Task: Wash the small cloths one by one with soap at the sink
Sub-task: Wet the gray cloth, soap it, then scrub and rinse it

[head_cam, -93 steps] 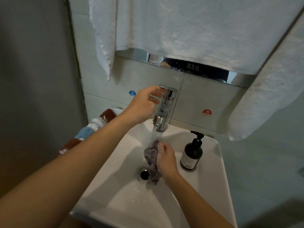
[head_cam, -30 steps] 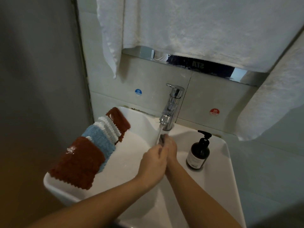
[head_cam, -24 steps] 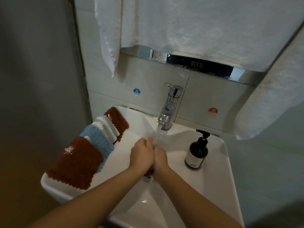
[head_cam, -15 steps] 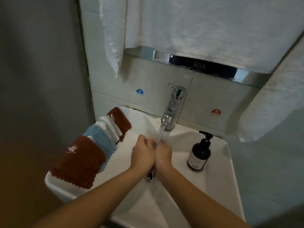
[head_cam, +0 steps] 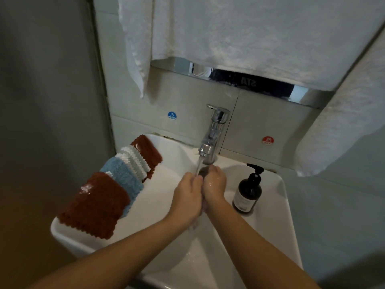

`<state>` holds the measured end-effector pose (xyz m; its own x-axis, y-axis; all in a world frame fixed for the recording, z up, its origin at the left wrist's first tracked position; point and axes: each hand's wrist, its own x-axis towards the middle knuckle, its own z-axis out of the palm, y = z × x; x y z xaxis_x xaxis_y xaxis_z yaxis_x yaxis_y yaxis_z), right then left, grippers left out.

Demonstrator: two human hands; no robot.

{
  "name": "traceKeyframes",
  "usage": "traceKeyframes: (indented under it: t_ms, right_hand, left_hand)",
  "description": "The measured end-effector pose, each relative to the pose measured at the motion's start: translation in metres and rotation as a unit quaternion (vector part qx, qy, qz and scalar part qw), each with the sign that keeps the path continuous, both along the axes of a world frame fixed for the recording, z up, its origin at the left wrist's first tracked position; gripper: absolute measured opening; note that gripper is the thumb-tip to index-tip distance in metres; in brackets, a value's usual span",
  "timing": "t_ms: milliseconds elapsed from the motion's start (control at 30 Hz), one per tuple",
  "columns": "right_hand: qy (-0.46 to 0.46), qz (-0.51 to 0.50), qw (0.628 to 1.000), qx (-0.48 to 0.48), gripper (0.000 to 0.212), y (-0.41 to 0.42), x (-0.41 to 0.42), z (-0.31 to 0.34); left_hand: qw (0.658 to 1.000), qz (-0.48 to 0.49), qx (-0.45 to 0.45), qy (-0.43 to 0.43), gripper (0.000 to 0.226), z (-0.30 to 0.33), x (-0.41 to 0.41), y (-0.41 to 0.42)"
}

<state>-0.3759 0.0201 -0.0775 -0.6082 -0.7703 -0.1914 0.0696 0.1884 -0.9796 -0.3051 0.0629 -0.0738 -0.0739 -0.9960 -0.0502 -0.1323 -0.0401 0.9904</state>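
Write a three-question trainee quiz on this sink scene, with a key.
1. True or false: water runs from the faucet onto the hands.
2. What stands on the sink rim beside the right hand? A) soap pump bottle B) cup C) brush
3. On which side of the left hand does the row of small cloths lie?

Key: 1 true; 2 A, the soap pump bottle; 3 left, along the sink's left rim.
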Motion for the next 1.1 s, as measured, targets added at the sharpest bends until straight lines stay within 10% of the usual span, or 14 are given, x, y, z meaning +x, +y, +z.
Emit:
traceKeyframes:
  t_ms: [100,367,567,1100]
  right_hand:
    - [-0.009,0.051,0.998,0.046,0.031,0.011,0.013,-0.012]
    - [0.396,0.191,0.893,-0.099,0.044,0.073,0.039,-0.002]
    - [0.257,0.002,0.965,-0.046,0.028,0.031,0.006,-0.006]
    - [0.265,0.103,0.958,0.018,0.032,0.033,-0.010,-0.029]
  left_hand:
    - [0.997,0.067,-0.026,-0.021,0.026,-0.001,0.006,-0.021]
    - [0.994,0.062,0.068,0.054,0.034,-0.013,0.008,-0.054]
    - [0.989,0.004,0.106,0.107,0.036,0.000,-0.004,-0.035]
    - [1.000,-0.008,0.006,0.024,0.036,0.002,0.027,-0.028]
